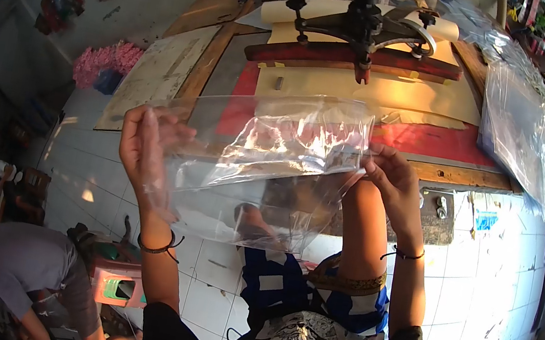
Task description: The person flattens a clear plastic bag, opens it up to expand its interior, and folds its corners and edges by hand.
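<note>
A clear, shiny plastic sheet (283, 150) is stretched between my two hands above my lap, with creases that catch the light. My left hand (148, 149) grips its left edge, and part of the film lies over the palm and wrist. At the upper right corner, my right hand (392, 177) pinches the sheet between thumb and fingers. I cannot tell whether it is a single layer or a bag. Just beyond it is a press with a red bar (405, 64) and black metal fittings, over a bed of tan paper (371, 94) and red material (436, 140).
Clear plastic sheets (520, 132) are stacked at the table's right side. A wooden edge (459, 176) runs along the table front. Pink material (107, 62) lies at the back left. Another person (40, 268) bends over at lower left beside a pink stool (117, 281).
</note>
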{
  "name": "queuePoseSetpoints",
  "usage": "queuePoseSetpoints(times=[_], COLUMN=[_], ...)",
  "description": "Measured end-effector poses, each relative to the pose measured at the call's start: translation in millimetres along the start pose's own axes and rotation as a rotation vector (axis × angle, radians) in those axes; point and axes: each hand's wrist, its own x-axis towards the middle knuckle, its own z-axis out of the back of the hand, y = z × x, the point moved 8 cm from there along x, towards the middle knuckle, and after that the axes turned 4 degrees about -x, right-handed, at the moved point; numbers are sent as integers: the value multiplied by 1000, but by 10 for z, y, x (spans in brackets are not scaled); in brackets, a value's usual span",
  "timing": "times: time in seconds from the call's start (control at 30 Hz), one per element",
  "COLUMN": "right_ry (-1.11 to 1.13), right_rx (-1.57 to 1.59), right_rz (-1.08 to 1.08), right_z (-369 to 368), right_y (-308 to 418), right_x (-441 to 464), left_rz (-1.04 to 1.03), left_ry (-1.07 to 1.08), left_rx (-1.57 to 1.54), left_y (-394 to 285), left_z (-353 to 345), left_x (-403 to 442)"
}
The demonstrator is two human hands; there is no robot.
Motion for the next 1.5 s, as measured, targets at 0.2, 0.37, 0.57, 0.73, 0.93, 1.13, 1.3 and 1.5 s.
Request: queuePoseSetpoints(times=[0.2,0.37,0.57,0.73,0.93,1.13,1.3,1.5], right_ry=[132,97,-44,-19,13,-46,44,475], right_rx=[150,73,-280,-221,-1,-182,-94,-193], right_rz=[33,266,676,788,708,662,603,607], right_z=[-3,53,-9,87,21,359,260,-662], right_y=[187,611,1158,1270,1618,2010,2281,2159], right_x=[-199,-341,-498,-483,-408,-222,11,359], left_rz=[89,117,69,28,71,69,-46,2], left_ry=[-74,-102,-90,58,129,216,495,914], left_rx=[15,46,-126,-218,-432,-395,-802,-759], left_y=[286,384,390,281,-17,-240,-427,-232], left_z=[315,359,341,307,292,-7,24,-823], left_x=[-27,-155,-253,-238,-129,-137,-107,18])
